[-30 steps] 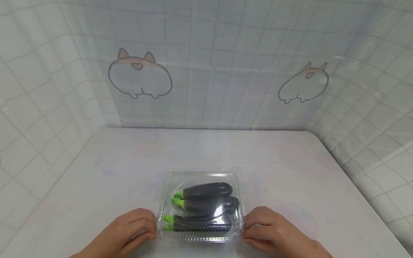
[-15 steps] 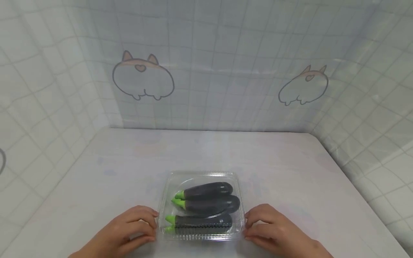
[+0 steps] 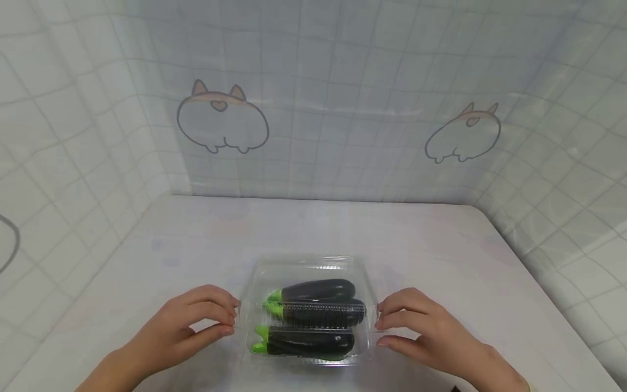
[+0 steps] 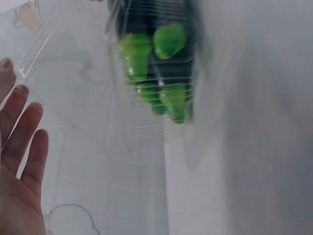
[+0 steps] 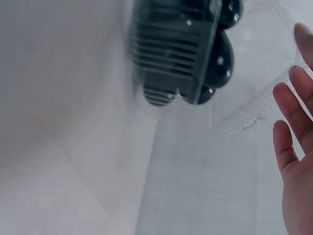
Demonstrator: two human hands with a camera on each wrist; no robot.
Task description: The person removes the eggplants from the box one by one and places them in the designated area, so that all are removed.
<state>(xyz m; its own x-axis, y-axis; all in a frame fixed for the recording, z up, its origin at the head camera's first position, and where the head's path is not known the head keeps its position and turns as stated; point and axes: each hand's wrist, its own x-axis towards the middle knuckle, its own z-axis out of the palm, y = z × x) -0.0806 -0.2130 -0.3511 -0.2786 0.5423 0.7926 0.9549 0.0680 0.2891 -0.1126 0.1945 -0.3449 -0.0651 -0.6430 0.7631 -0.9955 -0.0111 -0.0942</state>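
Wholly transparent, ridged plastic box

Clear, glossy plastic container and smooth, shiny eggplants

The near edge of the clear lid has lifted, its ribbed band now crossing the middle eggplant instead of the near eggplants. The left hand and right hand have risen with it.

The left hand and right hand are bare; behind the right hand, a yellow-green sleeve edge shows.
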